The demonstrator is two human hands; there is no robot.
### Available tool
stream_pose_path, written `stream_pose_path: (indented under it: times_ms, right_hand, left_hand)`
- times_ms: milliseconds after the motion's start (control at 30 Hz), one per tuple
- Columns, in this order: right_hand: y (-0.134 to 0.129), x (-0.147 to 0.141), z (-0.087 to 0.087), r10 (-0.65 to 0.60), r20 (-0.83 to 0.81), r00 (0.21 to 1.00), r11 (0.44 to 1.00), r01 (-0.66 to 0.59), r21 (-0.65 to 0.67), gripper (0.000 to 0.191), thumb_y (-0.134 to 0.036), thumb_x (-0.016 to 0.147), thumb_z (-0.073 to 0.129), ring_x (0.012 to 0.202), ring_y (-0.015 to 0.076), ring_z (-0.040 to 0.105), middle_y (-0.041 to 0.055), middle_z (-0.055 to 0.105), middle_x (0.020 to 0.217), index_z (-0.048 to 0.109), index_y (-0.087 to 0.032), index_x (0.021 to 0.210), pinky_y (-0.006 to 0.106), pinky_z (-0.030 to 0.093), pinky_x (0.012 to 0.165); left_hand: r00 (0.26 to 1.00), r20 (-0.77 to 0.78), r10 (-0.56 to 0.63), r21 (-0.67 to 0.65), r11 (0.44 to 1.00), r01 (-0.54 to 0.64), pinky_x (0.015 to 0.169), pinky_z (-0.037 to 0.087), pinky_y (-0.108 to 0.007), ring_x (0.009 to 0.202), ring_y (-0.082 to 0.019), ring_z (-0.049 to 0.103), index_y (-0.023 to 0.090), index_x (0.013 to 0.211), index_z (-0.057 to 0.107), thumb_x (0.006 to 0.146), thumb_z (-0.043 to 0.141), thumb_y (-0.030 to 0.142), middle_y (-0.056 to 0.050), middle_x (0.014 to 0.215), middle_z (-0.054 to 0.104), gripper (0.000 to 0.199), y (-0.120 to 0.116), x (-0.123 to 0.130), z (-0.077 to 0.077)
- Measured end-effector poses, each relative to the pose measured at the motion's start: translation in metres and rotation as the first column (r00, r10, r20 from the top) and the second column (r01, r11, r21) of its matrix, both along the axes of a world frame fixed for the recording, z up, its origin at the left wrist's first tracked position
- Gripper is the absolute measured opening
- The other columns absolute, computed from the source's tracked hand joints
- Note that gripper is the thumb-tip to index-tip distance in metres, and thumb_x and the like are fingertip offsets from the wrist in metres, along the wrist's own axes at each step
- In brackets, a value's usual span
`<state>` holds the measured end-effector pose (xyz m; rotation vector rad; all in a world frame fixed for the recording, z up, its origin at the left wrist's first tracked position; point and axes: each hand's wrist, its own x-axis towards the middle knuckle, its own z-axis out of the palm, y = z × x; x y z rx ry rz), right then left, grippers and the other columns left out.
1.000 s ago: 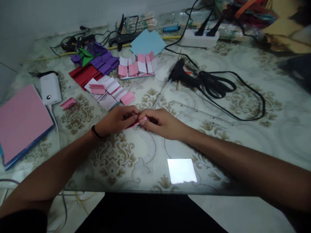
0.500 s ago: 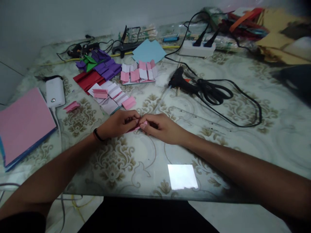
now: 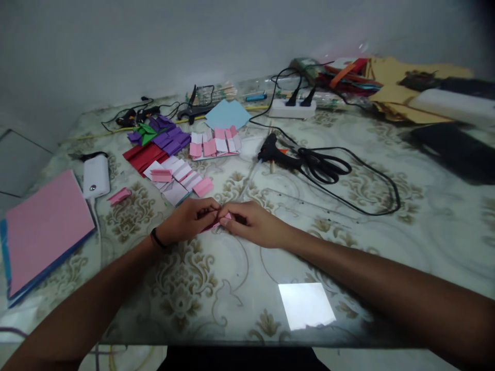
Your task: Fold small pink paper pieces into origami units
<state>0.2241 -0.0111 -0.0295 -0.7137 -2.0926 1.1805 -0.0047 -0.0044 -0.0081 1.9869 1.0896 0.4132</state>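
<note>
Pink-and-dark-red folded paper piece (image 3: 212,223) in play, head cam: it's btwn the two hands, low over the patterned table (image 3: 181,273). L hand (image 3: 189,219) has a narrow pinch on its left end, thumb and fingers closed; R hand (image 3: 253,222) pinches the right end, tips close to the L fingers. Dark band (image 3: 157,238) on the L wrist.

Just beyond the grip, a bit left: cluster of pink-and-white folded strips (image 3: 178,180), w/ red folded paper (image 3: 144,156), purple folded paper (image 3: 172,140) and a green folded piece (image 3: 149,133) behind. Straight beyond: pink-and-white folded row (image 3: 216,146), light-blue paper (image 3: 228,114) at its back.

Beyond, to the R: black glue gun (image 3: 276,152), cord looped right; clear ruler (image 3: 313,205) nearer the R hand. Left of grip: small pink folded piece (image 3: 120,196), then white power bank (image 3: 96,176), cable on; pink sheet (image 3: 48,229) atop a stack, far L.
</note>
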Motion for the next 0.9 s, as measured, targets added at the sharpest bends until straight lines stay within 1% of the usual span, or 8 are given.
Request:
stream_pose_path:
  times_ms: [233,433,633,800,900]
  right_hand:
    - [-0.0007,0.0003,-0.0007,-0.002,0.012,1.000,0.999,0.003,-0.033,0.029,-0.036,0.104,0.057,0.058,0.0079,0.047,-0.0033,0.059,0.067,0.071,-0.013,0.095,0.019,0.035,0.056]
    - [-0.0004,0.0002,-0.0017,0.001,0.007,1.000,1.000,-0.001,-0.019,0.027,-0.036,0.104,0.057,0.058,0.0083,0.047,-0.0033,0.060,0.067,0.071,-0.014,0.095,0.020,0.035,0.057]
    - [-0.0006,0.0002,-0.0011,0.004,0.013,1.000,1.000,-0.004,-0.021,0.025,-0.035,0.104,0.058,0.058,0.0089,0.047,-0.0036,0.059,0.066,0.070,-0.015,0.094,0.020,0.035,0.058]
    - [-0.0007,0.0006,-0.0002,0.007,-0.013,1.000,1.000,-0.007,-0.023,0.025,-0.034,0.103,0.058,0.058,0.0085,0.045,-0.0048,0.055,0.064,0.071,-0.014,0.094,0.020,0.035,0.058]
    - [-0.0008,0.0005,0.0003,0.007,-0.009,1.000,1.000,-0.007,-0.022,0.025,-0.034,0.103,0.058,0.057,0.0083,0.045,-0.0044,0.056,0.064,0.070,-0.014,0.094,0.019,0.035,0.057]
  left_hand:
    - [1.000,0.001,-0.003,-0.008,1.000,0.003,0.066,0.039,-0.021,0.070,-0.010,0.054,0.015,0.095,0.072,0.096,0.058,0.035,0.001,0.079,0.067,0.024,-0.0002,-0.0001,0.0007]
    - [1.000,0.003,0.002,-0.008,1.000,-0.002,0.066,0.040,-0.022,0.072,-0.011,0.056,0.016,0.096,0.072,0.096,0.059,0.036,0.001,0.079,0.069,0.024,0.0002,0.0000,0.0009]
    - [1.000,0.005,-0.013,0.016,1.000,0.013,0.065,0.040,-0.021,0.069,-0.009,0.054,0.015,0.094,0.072,0.097,0.058,0.035,0.002,0.077,0.067,0.024,0.0002,0.0000,0.0016]
    - [1.000,0.005,-0.012,0.013,1.000,0.012,0.066,0.040,-0.020,0.069,-0.009,0.055,0.015,0.095,0.072,0.097,0.058,0.035,0.002,0.079,0.068,0.024,0.0003,0.0000,0.0009]
    - [1.000,0.009,-0.012,0.011,1.000,0.012,0.066,0.041,-0.020,0.069,-0.009,0.055,0.015,0.095,0.072,0.097,0.058,0.035,0.002,0.079,0.068,0.024,0.0002,-0.0002,0.0003]
